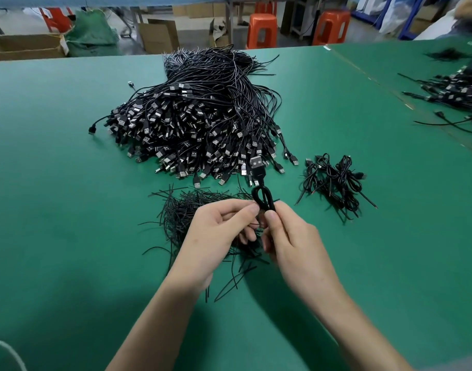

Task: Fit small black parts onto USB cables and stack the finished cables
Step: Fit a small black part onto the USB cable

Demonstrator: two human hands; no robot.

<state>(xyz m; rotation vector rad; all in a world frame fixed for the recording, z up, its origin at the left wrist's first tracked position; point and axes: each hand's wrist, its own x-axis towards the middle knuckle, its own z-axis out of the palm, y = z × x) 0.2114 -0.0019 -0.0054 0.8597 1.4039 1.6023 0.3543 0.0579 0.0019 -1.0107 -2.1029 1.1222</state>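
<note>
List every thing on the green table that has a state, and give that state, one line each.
held cable: folded into a loop, lifted, plug pointing away.
left hand: pinches the held cable below the loop.
right hand: grips the held cable below the loop.
big cable pile: loose, heaped, unbundled.
small cable stack: bundled, lying right of the big pile.
thin black strips: scattered loose beneath the hands.

Bright, even overhead light fills the green desk (68, 183). Soft shadows pool beneath the forearms (159, 317) at the near edge. Wide-angle distortion bows the far desk edge and stretches the corners. The far room is soft, and plugs in the cable pile (202, 124) glint faintly.
</note>
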